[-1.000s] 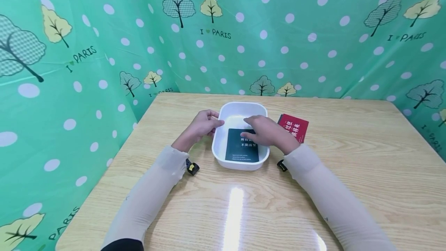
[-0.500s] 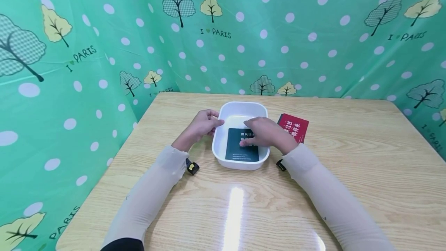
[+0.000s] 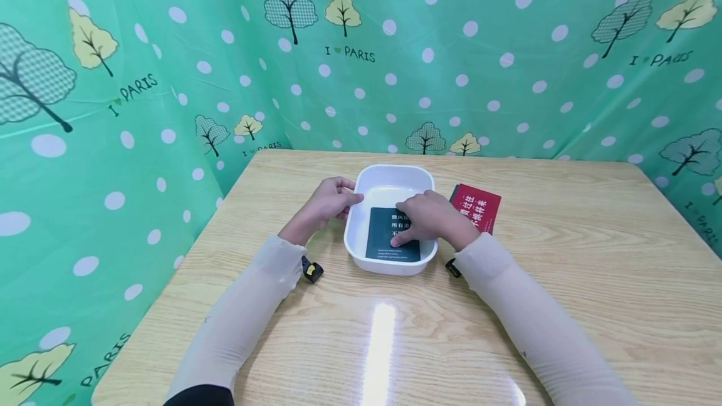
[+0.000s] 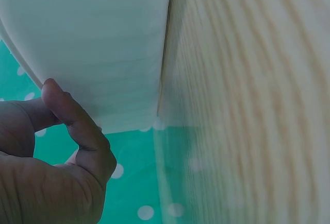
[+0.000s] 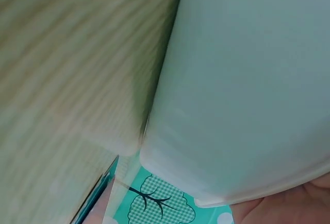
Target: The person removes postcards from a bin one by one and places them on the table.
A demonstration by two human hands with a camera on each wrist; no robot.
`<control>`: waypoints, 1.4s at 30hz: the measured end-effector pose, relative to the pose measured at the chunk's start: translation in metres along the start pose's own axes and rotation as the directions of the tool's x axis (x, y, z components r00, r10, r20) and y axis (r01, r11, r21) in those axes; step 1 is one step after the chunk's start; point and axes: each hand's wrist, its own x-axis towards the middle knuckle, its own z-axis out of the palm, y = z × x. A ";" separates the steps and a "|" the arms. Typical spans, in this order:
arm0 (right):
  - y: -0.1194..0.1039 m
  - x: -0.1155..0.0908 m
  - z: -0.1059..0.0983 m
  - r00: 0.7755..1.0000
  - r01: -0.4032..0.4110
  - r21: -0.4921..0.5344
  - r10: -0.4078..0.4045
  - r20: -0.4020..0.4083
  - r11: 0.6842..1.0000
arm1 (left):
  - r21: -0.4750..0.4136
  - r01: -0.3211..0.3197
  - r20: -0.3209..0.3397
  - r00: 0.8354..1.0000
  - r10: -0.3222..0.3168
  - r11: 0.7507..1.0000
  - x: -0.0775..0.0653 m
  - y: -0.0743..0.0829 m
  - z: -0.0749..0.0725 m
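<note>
- The white tub (image 3: 389, 269) is pinched at its rim by the left hand (image 3: 331, 199).
- Inside, a dark booklet (image 3: 380, 235) is overlapped by the right hand (image 3: 431, 215); any grasp cannot be told.

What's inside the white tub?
A dark booklet with white print lies in the near end of the white tub. The right hand covers part of it; anything beneath the booklet or that hand can't be seen.

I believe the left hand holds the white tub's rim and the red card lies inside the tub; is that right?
No: the left hand holds the white tub's rim, but the red card lies outside, to the right, in the head view.
</note>
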 end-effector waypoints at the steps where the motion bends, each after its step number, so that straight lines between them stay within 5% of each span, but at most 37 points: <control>1: 0.000 0.000 0.000 1.000 0.001 0.000 -0.001 -0.001 1.000 | 0.002 0.000 0.000 1.000 0.000 1.000 0.000 0.000 0.000; 31: -0.001 -0.003 0.001 0.998 -0.003 0.022 0.004 -0.060 1.000 | -0.010 -0.011 0.014 1.000 0.011 1.000 0.001 -0.001 0.001; 42: 0.001 -0.002 -0.001 0.989 0.008 0.132 0.012 -0.150 0.991 | 0.006 0.000 0.017 1.000 0.000 1.000 0.001 -0.001 0.001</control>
